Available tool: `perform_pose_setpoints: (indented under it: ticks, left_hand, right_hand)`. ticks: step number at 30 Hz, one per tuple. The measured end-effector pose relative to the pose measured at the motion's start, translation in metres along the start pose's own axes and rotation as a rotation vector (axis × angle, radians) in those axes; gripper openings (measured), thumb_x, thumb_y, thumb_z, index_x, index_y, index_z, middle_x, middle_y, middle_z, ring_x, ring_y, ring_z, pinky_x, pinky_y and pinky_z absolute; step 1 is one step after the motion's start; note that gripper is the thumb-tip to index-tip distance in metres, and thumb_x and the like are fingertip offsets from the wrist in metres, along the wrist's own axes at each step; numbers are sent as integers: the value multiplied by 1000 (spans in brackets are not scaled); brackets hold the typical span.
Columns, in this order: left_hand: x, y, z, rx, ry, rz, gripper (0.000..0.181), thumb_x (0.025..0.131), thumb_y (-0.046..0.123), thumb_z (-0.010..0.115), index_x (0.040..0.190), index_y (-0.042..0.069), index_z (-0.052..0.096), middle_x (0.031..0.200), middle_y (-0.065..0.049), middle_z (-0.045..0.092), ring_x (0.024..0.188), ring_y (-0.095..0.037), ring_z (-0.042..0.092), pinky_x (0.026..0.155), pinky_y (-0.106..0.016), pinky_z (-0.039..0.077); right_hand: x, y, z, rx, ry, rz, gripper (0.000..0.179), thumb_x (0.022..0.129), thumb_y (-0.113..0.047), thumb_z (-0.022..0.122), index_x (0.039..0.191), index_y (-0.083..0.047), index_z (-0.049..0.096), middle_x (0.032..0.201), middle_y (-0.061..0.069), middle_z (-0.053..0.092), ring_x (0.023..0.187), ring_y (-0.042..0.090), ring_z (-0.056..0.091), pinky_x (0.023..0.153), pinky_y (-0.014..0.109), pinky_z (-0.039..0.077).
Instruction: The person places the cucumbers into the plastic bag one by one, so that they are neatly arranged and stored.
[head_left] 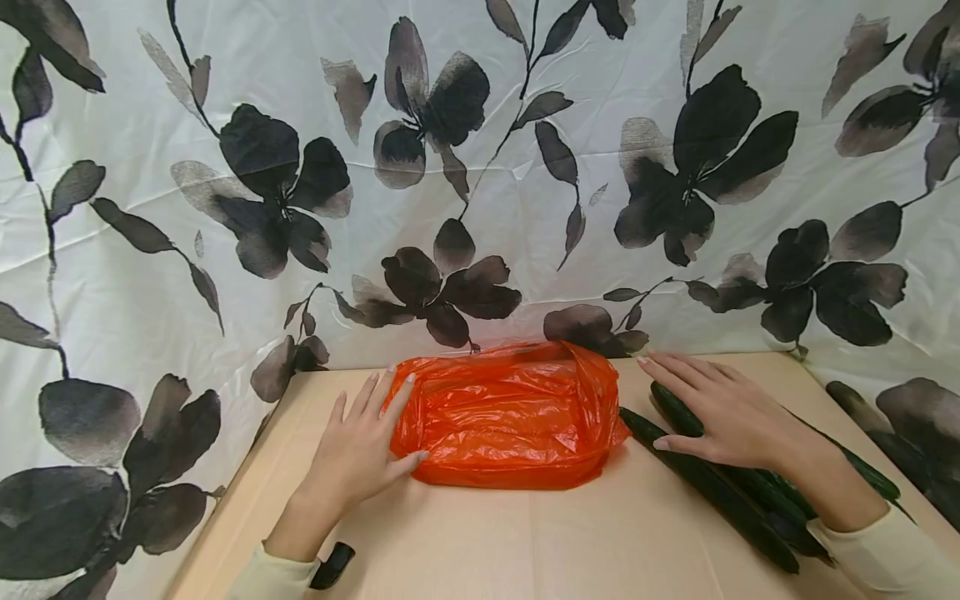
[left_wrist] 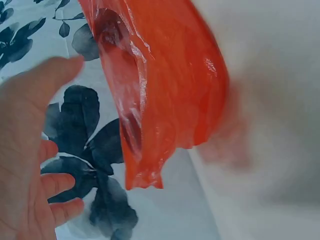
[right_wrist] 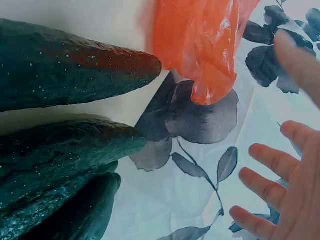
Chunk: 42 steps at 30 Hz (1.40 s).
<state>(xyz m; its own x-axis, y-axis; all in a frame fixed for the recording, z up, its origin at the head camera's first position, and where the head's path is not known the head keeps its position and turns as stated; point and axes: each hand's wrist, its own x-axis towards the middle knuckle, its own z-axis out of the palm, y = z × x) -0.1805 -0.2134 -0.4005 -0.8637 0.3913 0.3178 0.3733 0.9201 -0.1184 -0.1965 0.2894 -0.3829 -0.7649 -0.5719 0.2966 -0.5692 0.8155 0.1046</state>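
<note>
An orange plastic bag (head_left: 502,417) stands at the middle of the table with its mouth spread wide. At its left side is my left hand (head_left: 360,450), fingers extended and the thumb near the bag's front edge. My right hand (head_left: 720,408), palm down with fingers straight, is over several dark green cucumbers (head_left: 720,492) lying to the right of the bag. In the right wrist view, the cucumbers (right_wrist: 70,70) point toward the bag (right_wrist: 200,45), and the right hand (right_wrist: 285,185) holds nothing. The left wrist view shows the left hand (left_wrist: 35,145) with spread fingers beside the bag (left_wrist: 175,75).
The light wooden-looking table (head_left: 525,550) ends at a white cloth (head_left: 555,208) printed with dark flowers, hanging behind and at both sides. A black strap piece (head_left: 332,566) shows by the left wrist.
</note>
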Motion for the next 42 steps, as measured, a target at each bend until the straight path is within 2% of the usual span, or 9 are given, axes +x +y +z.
perform_pose_setpoints:
  ticks: [3,7,10,16,20,25,29,34,42]
  left_hand:
    - [1,-5,4,-73,-8,-35,99,81,56,76,159,14,32,164,-17,29,144,-41,38,104,-69,39]
    - [1,-13,12,-210,0,-95,90,82,43,80,155,13,38,159,-19,36,133,-44,49,91,-66,49]
    - [1,-17,18,-309,-15,-152,85,84,39,79,155,15,40,155,-21,38,128,-46,51,85,-67,52]
    - [4,-21,24,-429,-80,-248,85,87,38,76,158,17,35,138,-27,50,121,-45,55,82,-67,53]
    - [6,-24,26,-494,-136,-285,85,88,39,75,158,16,34,128,-25,56,116,-43,59,89,-64,51]
    - [7,-25,26,-622,-185,-303,79,90,37,74,156,12,39,135,-24,55,126,-44,54,103,-64,43]
    - [8,-27,28,-663,-181,-282,74,90,32,74,153,9,43,140,-26,53,130,-46,51,106,-63,41]
    - [9,-28,31,-698,-186,-270,69,90,23,76,150,4,47,147,-25,50,137,-47,46,111,-62,35]
    - [12,-28,35,-700,-175,-272,64,87,11,77,145,2,51,138,-24,58,126,-42,56,105,-59,44]
  right_hand:
    - [0,2,-2,12,9,-7,104,78,-64,76,161,-21,31,158,10,42,139,37,44,105,63,40]
    - [-1,4,-3,24,3,4,98,80,-51,81,158,-16,35,154,13,47,135,37,49,101,61,46]
    - [-2,5,-5,45,-23,40,92,83,-49,80,157,-15,37,152,15,48,134,39,50,98,62,47]
    - [-6,7,-11,113,-94,130,90,86,-51,77,158,-20,35,149,19,51,132,42,52,92,66,49]
    - [-9,8,-12,144,-120,148,88,85,-48,79,157,-19,37,145,20,54,127,43,56,88,66,51]
    - [-12,8,-12,169,-146,154,86,84,-45,81,155,-18,41,144,18,56,125,41,58,85,63,52]
    - [-16,7,-10,216,-168,164,85,84,-40,82,154,-16,41,143,14,58,125,39,58,85,63,52]
    - [-23,7,-3,293,-176,169,87,84,-32,83,156,-15,38,135,6,64,115,28,66,82,54,56]
    - [-29,8,5,357,-246,201,90,83,-33,84,155,-11,36,126,3,67,104,23,69,72,42,57]
